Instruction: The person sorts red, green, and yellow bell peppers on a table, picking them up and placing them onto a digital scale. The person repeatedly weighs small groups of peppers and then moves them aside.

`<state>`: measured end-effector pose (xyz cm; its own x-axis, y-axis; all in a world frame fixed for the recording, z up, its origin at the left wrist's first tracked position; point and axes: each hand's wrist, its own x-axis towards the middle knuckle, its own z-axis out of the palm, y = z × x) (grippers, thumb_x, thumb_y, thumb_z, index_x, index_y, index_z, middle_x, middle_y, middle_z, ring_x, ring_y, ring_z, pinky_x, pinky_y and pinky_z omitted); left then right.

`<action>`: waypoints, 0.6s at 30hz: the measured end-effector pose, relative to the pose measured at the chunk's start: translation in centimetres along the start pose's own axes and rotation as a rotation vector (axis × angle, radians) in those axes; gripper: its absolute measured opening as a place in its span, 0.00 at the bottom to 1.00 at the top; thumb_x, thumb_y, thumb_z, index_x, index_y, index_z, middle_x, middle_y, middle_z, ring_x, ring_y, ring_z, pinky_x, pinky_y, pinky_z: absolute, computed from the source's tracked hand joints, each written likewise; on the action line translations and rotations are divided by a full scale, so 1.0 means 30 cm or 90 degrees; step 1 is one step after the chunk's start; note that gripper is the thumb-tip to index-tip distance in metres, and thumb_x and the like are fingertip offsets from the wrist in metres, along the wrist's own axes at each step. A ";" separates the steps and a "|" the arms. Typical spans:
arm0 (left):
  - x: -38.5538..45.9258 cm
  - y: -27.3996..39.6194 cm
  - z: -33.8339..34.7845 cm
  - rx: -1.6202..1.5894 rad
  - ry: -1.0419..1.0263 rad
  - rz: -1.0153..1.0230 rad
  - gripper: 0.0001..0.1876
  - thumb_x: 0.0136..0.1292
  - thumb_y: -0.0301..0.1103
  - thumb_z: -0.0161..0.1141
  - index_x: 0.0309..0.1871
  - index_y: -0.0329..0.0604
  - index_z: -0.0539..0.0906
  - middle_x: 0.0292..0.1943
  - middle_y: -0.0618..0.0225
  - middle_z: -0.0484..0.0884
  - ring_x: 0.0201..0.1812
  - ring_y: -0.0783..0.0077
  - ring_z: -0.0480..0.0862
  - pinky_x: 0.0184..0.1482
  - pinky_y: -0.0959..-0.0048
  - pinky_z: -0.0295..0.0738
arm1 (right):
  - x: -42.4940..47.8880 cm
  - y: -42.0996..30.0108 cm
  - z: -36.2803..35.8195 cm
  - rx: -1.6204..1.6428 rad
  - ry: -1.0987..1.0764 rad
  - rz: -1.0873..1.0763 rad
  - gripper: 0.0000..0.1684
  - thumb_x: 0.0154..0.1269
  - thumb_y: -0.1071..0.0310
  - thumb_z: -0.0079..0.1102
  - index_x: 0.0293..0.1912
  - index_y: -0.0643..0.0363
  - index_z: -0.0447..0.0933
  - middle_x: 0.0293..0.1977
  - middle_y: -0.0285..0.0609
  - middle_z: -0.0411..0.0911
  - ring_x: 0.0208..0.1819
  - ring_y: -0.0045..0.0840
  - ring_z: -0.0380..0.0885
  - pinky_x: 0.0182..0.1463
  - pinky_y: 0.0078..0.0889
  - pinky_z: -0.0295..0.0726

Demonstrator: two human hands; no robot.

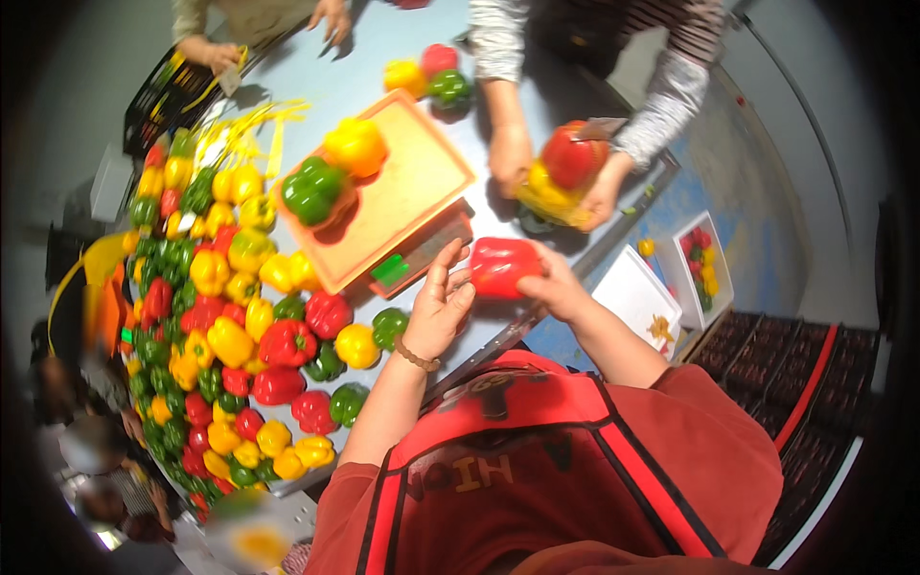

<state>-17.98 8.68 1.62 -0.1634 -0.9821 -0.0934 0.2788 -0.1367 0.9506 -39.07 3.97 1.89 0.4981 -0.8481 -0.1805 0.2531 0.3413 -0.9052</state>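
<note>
A glossy red bell pepper [505,268] is gripped at its right side by my right hand [557,282]. On the pepper's left, my left hand [440,305] is held upright with fingers apart; whether its fingertips touch the pepper I cannot tell. Beyond my hands stands a kitchen-type scale with an orange tray [402,169]. A green bell pepper [313,190] and a yellow bell pepper [356,147] rest on the tray's left part. Many red, yellow and green peppers [230,341] are heaped on the table to the left.
Across the metal table [496,341], a co-worker's hands [512,159] hold a red pepper [573,154] and a yellow one in yellow netting. Another person's hand [219,57] holds a yellow strip near a black crate [154,104]. White boxes [708,287] and dark crates [762,374] stand right.
</note>
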 end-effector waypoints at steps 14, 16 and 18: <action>0.128 -0.195 0.118 0.055 0.011 -0.137 0.20 0.67 0.28 0.60 0.61 0.38 0.72 0.49 0.67 0.79 0.46 0.80 0.78 0.49 0.79 0.75 | -0.747 0.248 -1.292 0.309 0.871 -0.259 0.31 0.64 0.36 0.55 0.52 0.51 0.73 0.43 0.36 0.79 0.34 0.25 0.81 0.35 0.22 0.85; 0.115 -0.212 0.110 0.041 0.043 -0.122 0.21 0.66 0.27 0.61 0.62 0.38 0.72 0.49 0.68 0.79 0.45 0.82 0.78 0.48 0.81 0.75 | -0.848 0.070 -1.488 0.071 1.017 -0.084 0.34 0.58 0.31 0.59 0.39 0.56 0.77 0.23 0.36 0.73 0.20 0.23 0.72 0.27 0.24 0.76; 0.111 -0.192 0.095 0.029 0.046 -0.142 0.21 0.66 0.27 0.60 0.61 0.39 0.72 0.48 0.68 0.79 0.43 0.83 0.77 0.47 0.82 0.75 | -0.998 -0.049 -1.736 -0.138 1.138 0.073 0.33 0.55 0.36 0.67 0.39 0.60 0.78 0.21 0.36 0.73 0.15 0.23 0.67 0.24 0.25 0.73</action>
<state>-22.82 6.57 -3.32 -0.1468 -0.9353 -0.3219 0.1997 -0.3467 0.9165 -97.54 7.75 -11.40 -0.9351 -0.2421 -0.2588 0.1105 0.4946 -0.8620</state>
